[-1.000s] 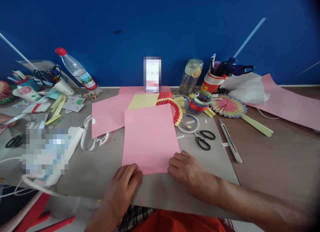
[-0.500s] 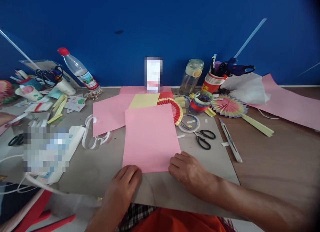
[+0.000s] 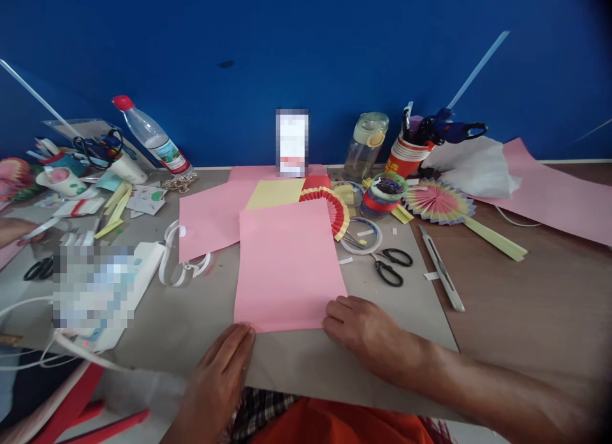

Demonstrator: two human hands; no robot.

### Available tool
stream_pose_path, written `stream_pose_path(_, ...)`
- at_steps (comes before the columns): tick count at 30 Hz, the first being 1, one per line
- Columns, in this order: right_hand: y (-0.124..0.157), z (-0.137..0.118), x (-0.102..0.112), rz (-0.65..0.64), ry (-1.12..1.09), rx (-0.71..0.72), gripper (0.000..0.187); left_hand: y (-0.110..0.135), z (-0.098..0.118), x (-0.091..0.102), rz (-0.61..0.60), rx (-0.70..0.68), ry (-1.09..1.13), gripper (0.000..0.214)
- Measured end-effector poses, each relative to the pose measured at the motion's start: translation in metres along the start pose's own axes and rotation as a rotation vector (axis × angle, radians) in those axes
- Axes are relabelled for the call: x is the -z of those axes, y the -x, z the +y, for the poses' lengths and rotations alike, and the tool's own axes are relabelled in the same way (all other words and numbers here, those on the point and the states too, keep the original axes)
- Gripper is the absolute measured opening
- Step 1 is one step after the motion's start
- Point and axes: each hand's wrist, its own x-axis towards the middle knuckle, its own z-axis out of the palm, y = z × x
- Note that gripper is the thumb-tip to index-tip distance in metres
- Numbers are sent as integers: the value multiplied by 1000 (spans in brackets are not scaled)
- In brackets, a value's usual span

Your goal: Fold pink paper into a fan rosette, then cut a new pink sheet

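A pink paper sheet point(image 3: 287, 265) lies flat on a grey board point(image 3: 191, 323) in front of me. My right hand point(image 3: 366, 332) rests at the sheet's near right corner, fingers curled down onto the paper's edge. My left hand point(image 3: 220, 374) lies on the board just below the sheet's near left corner, fingers stretched out and holding nothing. Black scissors point(image 3: 389, 265) lie to the right of the sheet, and a grey utility knife point(image 3: 442, 269) lies farther right.
More pink point(image 3: 208, 218) and yellow point(image 3: 275, 192) sheets lie behind, with a red-yellow paper fan point(image 3: 332, 208), tape rolls point(image 3: 382, 195), a jar point(image 3: 366, 144), a cup of tools point(image 3: 411, 151) and a water bottle point(image 3: 150, 138). Clutter and cables fill the left side.
My left hand has slid back toward me and to the left, off the sheet's near edge. My right hand stays at the near right corner.
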Motion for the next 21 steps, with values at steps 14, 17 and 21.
stream_pose_path(14, 2, 4, 0, 2, 5, 46, 20, 13, -16, 22, 55, 93, -42, 50)
stream_pose_path(17, 2, 5, 1, 34, 10, 56, 14, 2, -5, 30, 158, 101, -26, 50)
stream_pose_path(21, 3, 7, 2, 100, 38, 90, 5, -34, 31, 23, 185, -83, 55, 45)
